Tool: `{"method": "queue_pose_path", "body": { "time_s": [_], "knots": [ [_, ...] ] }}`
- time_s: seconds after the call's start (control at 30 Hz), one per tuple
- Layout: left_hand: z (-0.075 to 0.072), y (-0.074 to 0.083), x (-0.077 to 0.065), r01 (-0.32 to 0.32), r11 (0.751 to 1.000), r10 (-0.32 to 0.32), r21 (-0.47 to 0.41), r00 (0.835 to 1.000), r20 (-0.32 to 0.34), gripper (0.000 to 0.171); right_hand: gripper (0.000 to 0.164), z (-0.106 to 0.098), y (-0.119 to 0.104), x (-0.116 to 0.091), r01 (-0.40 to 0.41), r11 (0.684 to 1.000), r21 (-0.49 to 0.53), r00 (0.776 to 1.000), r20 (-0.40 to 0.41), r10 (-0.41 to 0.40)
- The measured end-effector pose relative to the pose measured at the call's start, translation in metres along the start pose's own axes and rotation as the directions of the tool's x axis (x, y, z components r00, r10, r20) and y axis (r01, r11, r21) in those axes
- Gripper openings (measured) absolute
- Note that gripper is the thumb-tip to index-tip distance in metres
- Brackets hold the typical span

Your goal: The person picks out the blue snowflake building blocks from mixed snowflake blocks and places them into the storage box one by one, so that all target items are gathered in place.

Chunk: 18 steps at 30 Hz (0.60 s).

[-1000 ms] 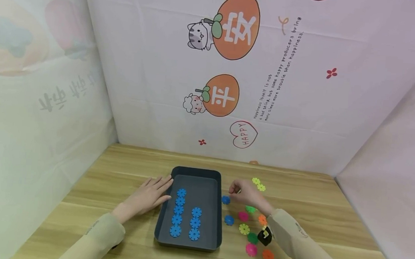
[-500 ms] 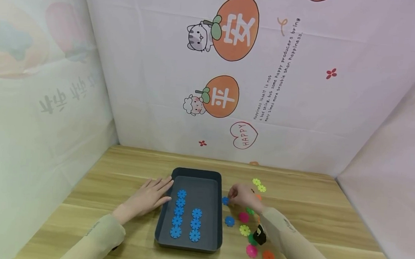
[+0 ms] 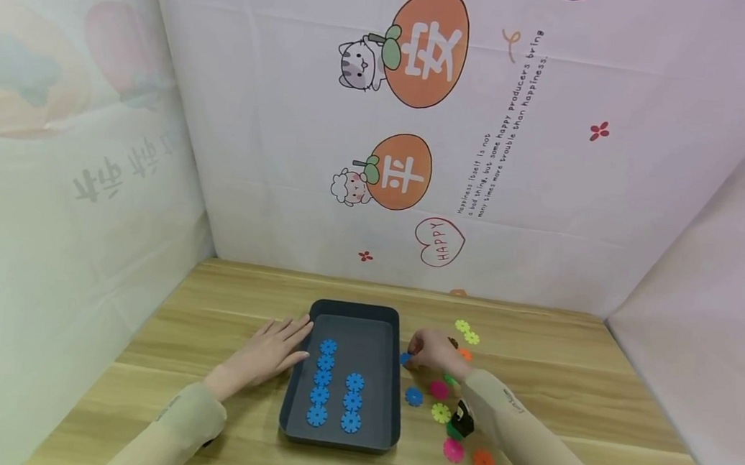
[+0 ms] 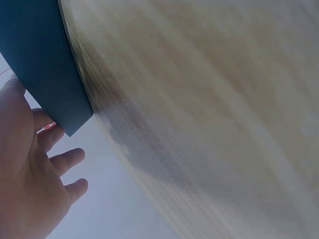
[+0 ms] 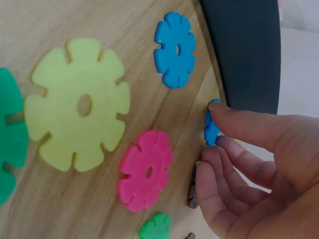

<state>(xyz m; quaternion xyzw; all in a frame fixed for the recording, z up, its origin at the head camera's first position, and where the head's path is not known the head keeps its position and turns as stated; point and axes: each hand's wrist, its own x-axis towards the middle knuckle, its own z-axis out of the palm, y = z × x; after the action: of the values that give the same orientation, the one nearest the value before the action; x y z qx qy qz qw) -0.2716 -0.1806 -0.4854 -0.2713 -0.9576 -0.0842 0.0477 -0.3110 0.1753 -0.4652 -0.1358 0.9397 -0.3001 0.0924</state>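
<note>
A dark grey tray (image 3: 355,309) lies on the wooden table with two columns of blue snowflake discs (image 3: 323,377) inside. Against its left wall rests my left hand (image 3: 263,351), fingers spread and straight; the left wrist view shows the tray's outer side (image 4: 45,64) beside that hand (image 4: 35,169). To the right of the tray my right hand (image 3: 438,352) pinches a blue snowflake disc (image 5: 212,130) between thumb and fingertips, low by the tabletop. Another blue snowflake disc (image 3: 414,396) lies flat nearer the front, outside the tray.
Loose discs are scattered right of the tray: yellow (image 3: 440,412), pink (image 3: 453,450), orange (image 3: 484,461), dark green (image 3: 455,431) and more. Brown discs (image 5: 192,191) lie near the right hand. Patterned white cloth (image 3: 285,183) walls the table's back and sides.
My right hand has moved slightly left and down to the blue snowflake disc beside the tray and now pinches it. The left hand stays at the tray's wall.
</note>
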Motion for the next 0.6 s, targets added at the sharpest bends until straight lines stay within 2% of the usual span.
{"method": "queue_pose_path", "body": {
  "time_s": [0.33, 0.47, 0.6],
  "knots": [
    [-0.0043, 0.002, 0.0004, -0.01, 1.0, 0.01, 0.01, 1.0, 0.011, 0.063, 0.021, -0.0013, -0.0033, -0.0017, -0.03, 1.0, 0.006, 0.999, -0.021, 0.03],
    [-0.0047, 0.002, 0.0006, -0.01, 1.0, 0.01, 0.014, 1.0, 0.012, 0.063, 0.02, -0.0014, -0.0038, -0.0033, -0.008, 1.0, -0.015, 0.999, -0.039, 0.007],
    [-0.0051, 0.0027, 0.0, -0.005, 1.0, 0.005, 0.012, 1.0, 0.015, 0.062, 0.013, -0.0038, -0.005, -0.0055, 0.012, 0.999, -0.046, 0.999, -0.044, -0.014]
  ]
}}
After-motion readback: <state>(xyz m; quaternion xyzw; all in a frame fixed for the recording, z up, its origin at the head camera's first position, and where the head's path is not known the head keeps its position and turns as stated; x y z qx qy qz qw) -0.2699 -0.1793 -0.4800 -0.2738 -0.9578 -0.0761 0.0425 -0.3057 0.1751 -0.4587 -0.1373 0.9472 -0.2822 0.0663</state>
